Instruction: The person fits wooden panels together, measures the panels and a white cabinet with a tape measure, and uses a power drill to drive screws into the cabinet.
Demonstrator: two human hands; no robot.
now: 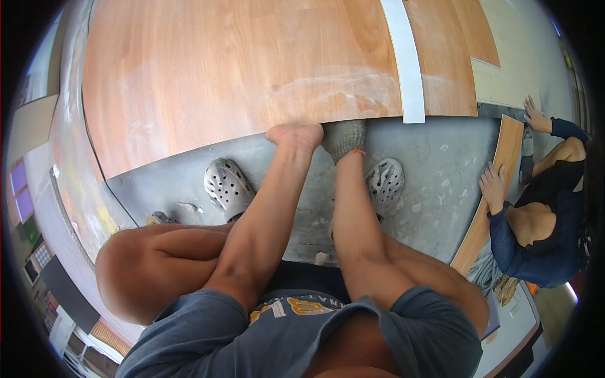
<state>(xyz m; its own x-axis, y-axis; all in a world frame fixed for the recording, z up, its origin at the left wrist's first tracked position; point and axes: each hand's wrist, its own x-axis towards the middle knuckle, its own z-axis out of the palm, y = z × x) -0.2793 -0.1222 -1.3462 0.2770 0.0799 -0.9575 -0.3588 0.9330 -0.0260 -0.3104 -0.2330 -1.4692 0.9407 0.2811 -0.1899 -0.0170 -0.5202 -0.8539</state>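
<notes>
A grey-blue T-shirt (252,334) fills the foreground behind the fingers, its lettering broken by folds. The bare left hand (294,135) and gloved right hand (345,141) meet the near edge of a wood-grain board (239,69), which spreads ahead of the fingers and past the upper frame. The fingertips are hidden at that edge — whether they grasp it cannot be told. Right of them lies a white strip (409,69); farther right, a co-worker (561,252) — partly lost in the dark rim.

Left hand (295,134) and gloved right hand (346,138) touch a wood-grain panel (246,69).
</notes>
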